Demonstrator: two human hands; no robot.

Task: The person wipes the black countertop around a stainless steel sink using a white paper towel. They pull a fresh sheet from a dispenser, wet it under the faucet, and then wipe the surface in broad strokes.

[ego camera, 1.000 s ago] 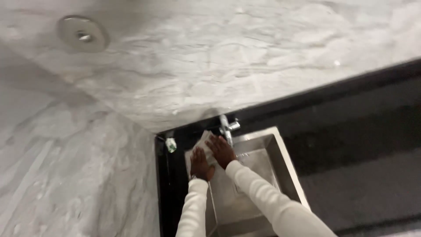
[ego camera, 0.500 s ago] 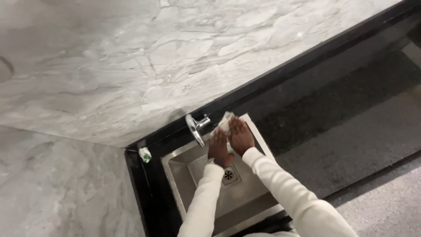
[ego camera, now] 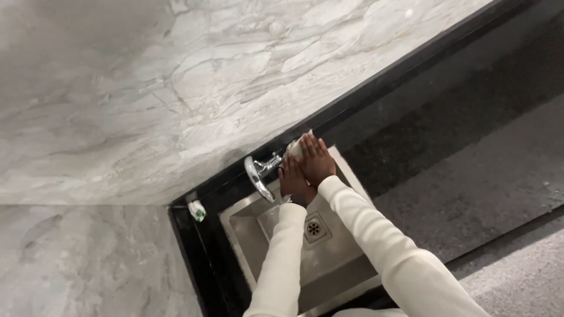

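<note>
Cloth (ego camera: 296, 145) under flat right hand (ego camera: 318, 161), left hand (ego camera: 292, 181) pressed beside; may snag on faucet (ego camera: 260, 173), drop into sink (ego camera: 346, 258).

I see a black counter (ego camera: 411, 123) running along the marble wall (ego camera: 176, 88), with a steel sink (ego camera: 329, 258) set into it, a chrome tap (ego camera: 261, 173), and a small green-and-white object (ego camera: 198, 211) by the corner.
</note>
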